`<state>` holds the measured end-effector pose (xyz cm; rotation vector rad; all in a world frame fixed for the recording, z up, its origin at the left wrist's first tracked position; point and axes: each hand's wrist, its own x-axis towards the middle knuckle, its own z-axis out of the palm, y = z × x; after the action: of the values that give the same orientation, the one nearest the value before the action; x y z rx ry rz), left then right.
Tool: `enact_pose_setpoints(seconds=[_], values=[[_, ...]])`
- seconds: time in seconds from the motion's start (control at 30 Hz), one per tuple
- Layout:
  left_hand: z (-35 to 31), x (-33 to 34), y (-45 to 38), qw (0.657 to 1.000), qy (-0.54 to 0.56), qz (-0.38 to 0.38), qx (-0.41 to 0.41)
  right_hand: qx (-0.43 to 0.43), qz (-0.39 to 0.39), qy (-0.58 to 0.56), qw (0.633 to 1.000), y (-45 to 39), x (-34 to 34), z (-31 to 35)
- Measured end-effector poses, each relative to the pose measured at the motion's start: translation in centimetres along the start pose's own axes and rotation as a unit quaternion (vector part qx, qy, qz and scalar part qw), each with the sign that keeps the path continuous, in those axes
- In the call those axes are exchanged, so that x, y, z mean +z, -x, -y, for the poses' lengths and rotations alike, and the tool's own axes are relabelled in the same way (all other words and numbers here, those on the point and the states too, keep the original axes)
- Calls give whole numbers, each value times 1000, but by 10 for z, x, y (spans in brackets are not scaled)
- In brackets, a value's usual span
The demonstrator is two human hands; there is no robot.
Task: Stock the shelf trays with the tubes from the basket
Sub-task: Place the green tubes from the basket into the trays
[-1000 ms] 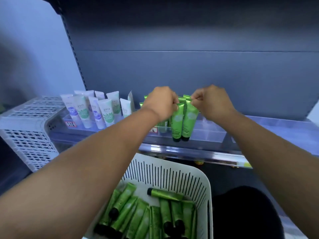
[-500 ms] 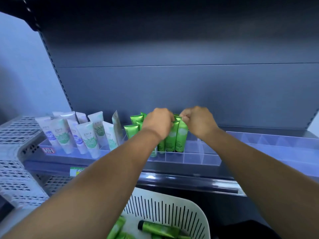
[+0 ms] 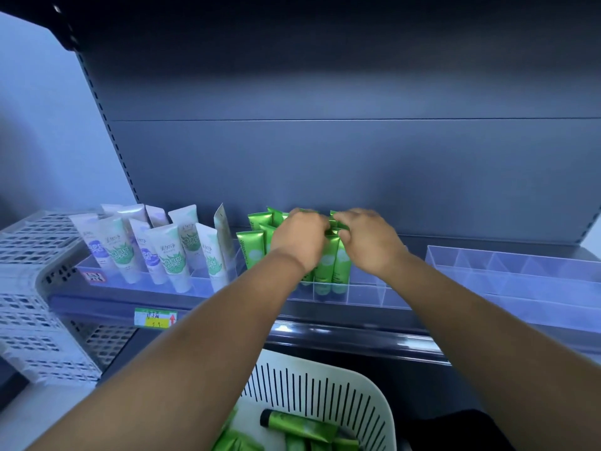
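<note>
Both hands at the green tubes (image 3: 328,258) standing in the clear tray (image 3: 364,292): left hand (image 3: 300,237) and right hand (image 3: 369,240) pinching their top edges. More tubes in basket (image 3: 325,388), near.

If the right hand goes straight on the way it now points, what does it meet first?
The right hand points forward and slightly left, its fingers at the tops of the green tubes in the tray. It would probably meet more upright green tubes first, then the shelf's back panel; depth is unclear.
</note>
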<state>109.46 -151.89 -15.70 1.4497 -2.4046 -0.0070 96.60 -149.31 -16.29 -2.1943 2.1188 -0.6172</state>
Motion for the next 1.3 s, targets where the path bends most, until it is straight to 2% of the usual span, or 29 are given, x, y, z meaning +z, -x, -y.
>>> enact_pose_setpoints(seconds=[0.17,0.47,0.63,0.8,1.1,1.3], values=[[15,-6,36,1000,-19,0,16,-26,15,52,998,34,5,27],[64,3,136,987,-79,136,9,-38,131,30,990,113,56,79],[93,31,175,973,-89,214,-16,-42,189,16,981,140,104,99],[120,66,208,962,-71,260,-36,-42,246,7,968,159,156,108],[160,110,232,927,-63,366,-52,-33,333,9,942,167,227,108],[167,130,228,896,-96,434,-27,-23,392,-17,920,168,257,110]])
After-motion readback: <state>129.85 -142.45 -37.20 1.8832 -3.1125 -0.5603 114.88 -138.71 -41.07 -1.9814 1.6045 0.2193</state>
